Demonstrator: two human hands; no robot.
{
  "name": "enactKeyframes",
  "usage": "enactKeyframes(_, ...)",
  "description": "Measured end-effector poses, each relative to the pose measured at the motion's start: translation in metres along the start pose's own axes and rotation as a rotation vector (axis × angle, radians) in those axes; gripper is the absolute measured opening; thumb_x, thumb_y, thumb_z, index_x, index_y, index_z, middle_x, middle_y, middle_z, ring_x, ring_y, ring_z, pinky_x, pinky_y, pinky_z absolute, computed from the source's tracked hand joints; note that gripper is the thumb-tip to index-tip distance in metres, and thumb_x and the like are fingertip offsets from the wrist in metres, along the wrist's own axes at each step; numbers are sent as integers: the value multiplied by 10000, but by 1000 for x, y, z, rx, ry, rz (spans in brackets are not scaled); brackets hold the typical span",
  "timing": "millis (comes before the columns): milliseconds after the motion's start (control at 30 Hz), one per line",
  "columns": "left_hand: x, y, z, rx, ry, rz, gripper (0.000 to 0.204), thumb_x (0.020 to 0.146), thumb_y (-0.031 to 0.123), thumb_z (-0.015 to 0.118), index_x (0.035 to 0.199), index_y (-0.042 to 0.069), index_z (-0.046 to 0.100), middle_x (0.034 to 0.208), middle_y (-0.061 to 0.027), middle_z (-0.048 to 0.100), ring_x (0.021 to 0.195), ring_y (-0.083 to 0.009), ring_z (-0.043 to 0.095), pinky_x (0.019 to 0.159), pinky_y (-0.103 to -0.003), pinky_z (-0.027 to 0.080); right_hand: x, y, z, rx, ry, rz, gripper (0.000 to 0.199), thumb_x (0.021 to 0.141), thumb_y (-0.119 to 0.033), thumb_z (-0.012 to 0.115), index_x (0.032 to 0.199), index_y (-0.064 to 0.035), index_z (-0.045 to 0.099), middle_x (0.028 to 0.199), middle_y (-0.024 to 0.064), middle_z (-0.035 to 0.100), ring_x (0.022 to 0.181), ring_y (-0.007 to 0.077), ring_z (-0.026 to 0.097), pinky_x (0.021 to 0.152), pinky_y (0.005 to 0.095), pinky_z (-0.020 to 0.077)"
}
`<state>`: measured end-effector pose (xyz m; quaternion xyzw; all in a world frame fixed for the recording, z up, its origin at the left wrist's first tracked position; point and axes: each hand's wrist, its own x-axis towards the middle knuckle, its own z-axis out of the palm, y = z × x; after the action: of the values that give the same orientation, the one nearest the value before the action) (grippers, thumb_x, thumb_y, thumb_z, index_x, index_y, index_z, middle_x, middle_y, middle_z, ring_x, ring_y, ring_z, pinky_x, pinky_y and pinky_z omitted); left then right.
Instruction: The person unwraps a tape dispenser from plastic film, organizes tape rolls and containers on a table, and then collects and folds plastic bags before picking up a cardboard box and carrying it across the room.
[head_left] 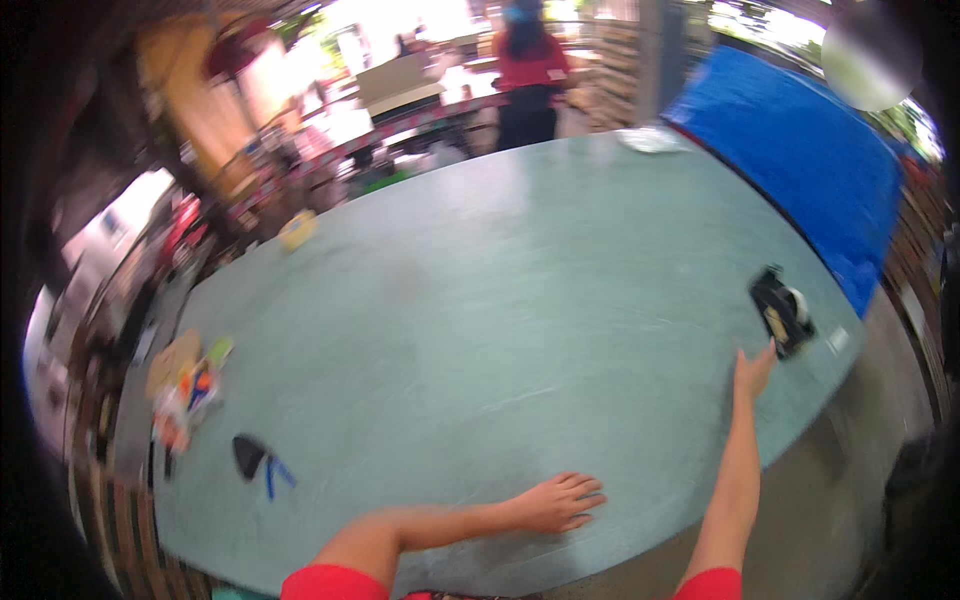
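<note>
My left hand (pixel 560 503) lies palm down near the front edge of the green table, fingers loosely spread and nothing in them. My right arm stretches forward on the right side. At its end my right hand (pixel 755 371) is open, thumb and fingers apart, with the fingertips at the near end of a black tape dispenser (pixel 783 315). The dispenser stands near the table's right edge and shows a pale roll on its side. Motion blur hides whether the fingertips touch it.
On the green table (pixel 450 320) at left lie a blue-handled tool (pixel 277 474) beside a black piece (pixel 248 456), and a bagged pile (pixel 185 395). A yellow roll (pixel 298 230) sits at the far-left edge. Beyond are a blue sheet (pixel 790 150) and a person in red (pixel 530 70).
</note>
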<state>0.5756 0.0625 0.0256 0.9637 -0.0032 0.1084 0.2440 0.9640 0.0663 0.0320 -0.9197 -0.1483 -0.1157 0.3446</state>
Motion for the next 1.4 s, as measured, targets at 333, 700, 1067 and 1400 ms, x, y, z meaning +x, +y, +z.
enactKeyframes(333,-28,25,36,120,163,-16,412,784,266,462,1109,17,423,1186,-188,347,1142,-293,304,953,-399,239,-149,12,-46,-198,-274,-507,271,823,-179,384,1024,-35,495,996,118,516,907,275,504,750,350,407)
enactKeyframes(700,-334,116,29,173,348,-574,564,786,335,472,1263,101,281,1300,-204,234,1234,-297,188,999,-421,151,-310,-7,-81,-182,-287,-567,331,824,-172,359,1118,-51,454,1089,132,508,968,297,491,763,373,411)
enactKeyframes(1067,-592,353,1,147,1106,-1693,215,768,144,495,939,26,551,868,-165,580,784,-308,561,673,-370,441,-418,-72,-114,-309,-335,-613,328,803,-191,340,1096,-119,466,1047,100,525,911,298,516,725,403,416)
enactKeyframes(1400,-513,426,130,-417,749,-1686,264,763,178,503,993,53,530,946,-159,564,882,-300,540,760,-370,423,-415,-31,-122,48,-473,-774,295,724,-165,456,996,-84,538,874,147,579,784,279,553,686,376,421)
